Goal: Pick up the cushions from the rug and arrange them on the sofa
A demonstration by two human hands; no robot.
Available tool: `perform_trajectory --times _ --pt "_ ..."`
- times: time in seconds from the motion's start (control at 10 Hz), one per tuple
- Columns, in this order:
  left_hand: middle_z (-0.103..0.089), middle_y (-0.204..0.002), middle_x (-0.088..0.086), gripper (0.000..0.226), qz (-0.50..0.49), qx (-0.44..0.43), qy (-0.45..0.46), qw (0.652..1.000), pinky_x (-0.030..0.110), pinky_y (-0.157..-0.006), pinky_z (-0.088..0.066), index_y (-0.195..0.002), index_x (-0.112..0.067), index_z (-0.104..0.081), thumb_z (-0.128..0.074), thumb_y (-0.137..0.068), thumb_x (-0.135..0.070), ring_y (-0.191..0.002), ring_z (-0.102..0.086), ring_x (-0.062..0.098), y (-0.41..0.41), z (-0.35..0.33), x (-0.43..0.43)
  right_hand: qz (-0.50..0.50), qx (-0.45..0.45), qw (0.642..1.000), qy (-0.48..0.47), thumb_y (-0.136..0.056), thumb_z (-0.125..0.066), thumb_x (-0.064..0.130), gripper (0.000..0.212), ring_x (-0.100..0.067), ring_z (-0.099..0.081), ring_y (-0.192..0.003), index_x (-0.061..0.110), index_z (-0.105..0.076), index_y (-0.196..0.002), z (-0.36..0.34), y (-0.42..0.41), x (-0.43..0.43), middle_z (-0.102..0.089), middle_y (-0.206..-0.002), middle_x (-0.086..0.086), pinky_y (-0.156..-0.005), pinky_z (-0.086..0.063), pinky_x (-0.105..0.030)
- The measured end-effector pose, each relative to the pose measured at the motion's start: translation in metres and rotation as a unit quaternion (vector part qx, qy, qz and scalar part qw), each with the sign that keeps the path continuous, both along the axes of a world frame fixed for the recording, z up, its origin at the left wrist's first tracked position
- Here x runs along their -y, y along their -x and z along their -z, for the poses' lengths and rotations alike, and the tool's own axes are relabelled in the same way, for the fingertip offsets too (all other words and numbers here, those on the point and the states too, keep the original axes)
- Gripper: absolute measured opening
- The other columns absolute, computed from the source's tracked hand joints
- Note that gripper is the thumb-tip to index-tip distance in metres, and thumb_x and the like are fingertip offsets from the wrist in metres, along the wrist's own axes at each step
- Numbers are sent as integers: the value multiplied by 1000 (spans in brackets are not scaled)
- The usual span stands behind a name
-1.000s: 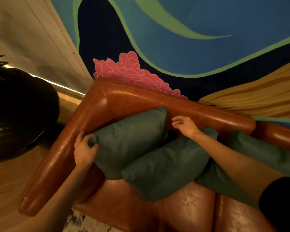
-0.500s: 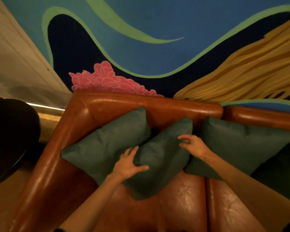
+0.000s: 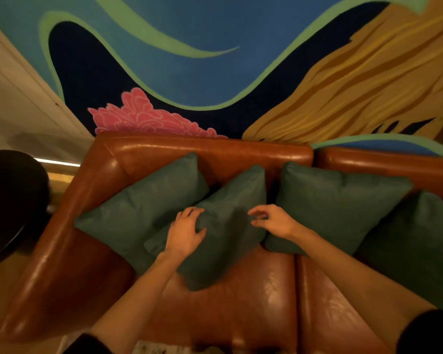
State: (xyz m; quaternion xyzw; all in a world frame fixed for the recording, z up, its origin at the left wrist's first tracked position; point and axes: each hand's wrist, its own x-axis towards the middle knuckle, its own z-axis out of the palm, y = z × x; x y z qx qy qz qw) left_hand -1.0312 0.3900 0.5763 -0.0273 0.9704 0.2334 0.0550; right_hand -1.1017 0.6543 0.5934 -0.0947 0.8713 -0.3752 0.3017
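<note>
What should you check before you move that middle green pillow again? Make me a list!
1. Left hand on the middle cushion: ok, palm resting flat on it.
2. Right hand gripping it: not ok, fingers curled and open just above the fabric.
3. Middle cushion upright against the sofa back: not ok, it leans tilted, overlapping the left cushion.
4. Right cushion settled: ok, propped against the backrest.
5. Far-right cushion: cannot tell, partly out of view.
6. Cushions left on the rug: cannot tell.

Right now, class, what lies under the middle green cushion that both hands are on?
The middle cushion overlaps the left cushion's lower edge and rests on the sofa seat. Whatever else is beneath stays hidden by it.
</note>
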Motion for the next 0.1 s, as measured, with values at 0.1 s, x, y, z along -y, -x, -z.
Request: perform_trajectory --times 0.1 --pt "-72 -96 -7 28 -49 7 -91 995 35 -84 -55 -104 -30 -66 -61 -77 -30 -93 -67 16 -5 -7 -24 41 20 997 62 -83 -69 5 13 -4 -66 -77 17 -70 -87 -13 -12 -30 -72 -87 -5 -78 -48 -16"
